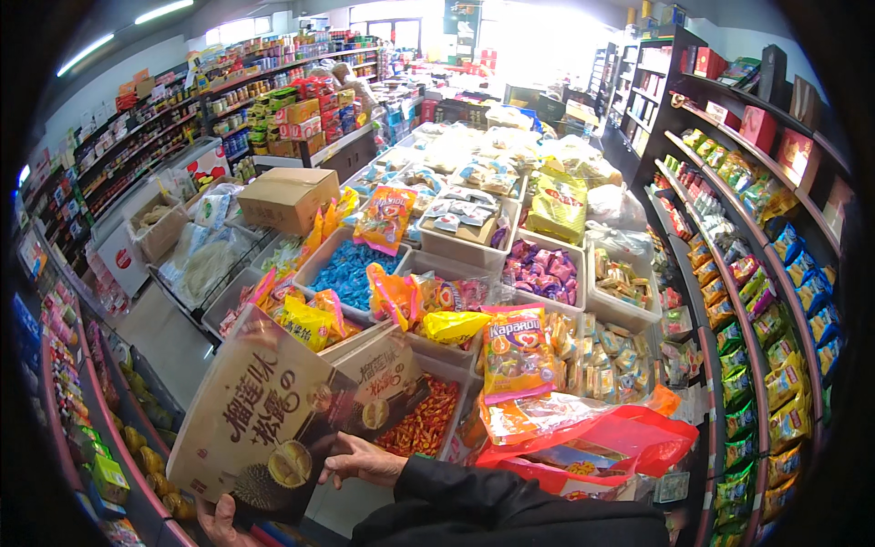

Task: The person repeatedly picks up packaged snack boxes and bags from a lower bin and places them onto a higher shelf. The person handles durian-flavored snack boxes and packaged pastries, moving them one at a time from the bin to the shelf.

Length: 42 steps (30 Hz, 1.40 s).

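A brown cardboard box (256, 424) printed with durians and large lettering is tilted up before me. My left hand (222, 525) grips its bottom edge, with the thumb on the front face. My right hand (362, 461) is at the box's right edge, fingers apart and slightly bent; whether they touch the card is unclear. Behind it, a second box with matching print (383, 383) leans over the candy bins. Just beyond my right hand is a bin of small red-wrapped candies (424, 417). A red plastic bag (588, 444) lies beside my right sleeve.
Ahead stands a display of plastic bins, including blue candies (352, 273) and purple candies (540, 273). An orange Kaparou candy bag (517, 352) lies on top. A closed carton (290, 198) sits further left. Snack shelves (735, 308) curve along my right; more shelving (102, 410) borders the left.
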Motion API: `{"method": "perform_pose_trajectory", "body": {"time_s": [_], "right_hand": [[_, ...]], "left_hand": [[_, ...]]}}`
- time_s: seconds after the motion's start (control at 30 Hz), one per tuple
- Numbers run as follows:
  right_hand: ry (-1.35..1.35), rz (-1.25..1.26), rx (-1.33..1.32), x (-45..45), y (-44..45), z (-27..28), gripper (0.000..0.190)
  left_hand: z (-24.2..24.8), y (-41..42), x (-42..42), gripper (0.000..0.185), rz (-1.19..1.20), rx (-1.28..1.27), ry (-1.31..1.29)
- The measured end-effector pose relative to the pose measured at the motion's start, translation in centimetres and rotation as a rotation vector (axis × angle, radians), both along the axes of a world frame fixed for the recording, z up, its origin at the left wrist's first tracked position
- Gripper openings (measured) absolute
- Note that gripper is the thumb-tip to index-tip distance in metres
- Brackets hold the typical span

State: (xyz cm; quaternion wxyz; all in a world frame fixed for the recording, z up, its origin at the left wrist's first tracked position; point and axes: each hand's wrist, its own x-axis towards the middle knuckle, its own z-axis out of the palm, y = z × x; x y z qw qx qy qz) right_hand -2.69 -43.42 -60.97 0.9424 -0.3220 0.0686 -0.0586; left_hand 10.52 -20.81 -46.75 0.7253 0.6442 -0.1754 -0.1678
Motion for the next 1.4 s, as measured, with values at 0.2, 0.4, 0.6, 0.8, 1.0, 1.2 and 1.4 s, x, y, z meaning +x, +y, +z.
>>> {"method": "perform_pose_trajectory", "body": {"time_s": [0.2,0.4,0.6,0.8,1.0,1.2,1.4], "right_hand": [[0.049,-0.016,-0.02,0.4,1.1,2.3,0.058],[-0.084,0.039,-0.028,0.7,1.6,4.6,0.047],[-0.157,0.032,0.032,2.3,3.4,6.5,0.044],[-0.208,0.142,0.039,4.3,5.3,6.8,0.039],[-0.238,0.245,0.038,6.0,7.4,7.6,0.04],[-0.215,0.325,0.032,8.1,8.6,8.3,0.041],[-0.212,0.419,0.025,11.3,9.3,8.4,0.038]], "left_hand": [[-0.7,2.0,-0.6,0.061,0.118,-0.057,-0.052],[-0.5,2.9,-2.1,0.082,0.099,-0.138,-0.114],[0.0,4.0,-4.2,0.087,0.053,-0.197,0.026],[0.8,5.4,-5.5,0.081,0.146,-0.182,-0.053],[1.0,7.7,-5.8,0.084,0.246,-0.201,-0.065],[1.3,8.9,-5.8,0.082,0.336,-0.225,-0.032],[1.0,9.7,-4.8,0.079,0.409,-0.272,-0.019]]}}
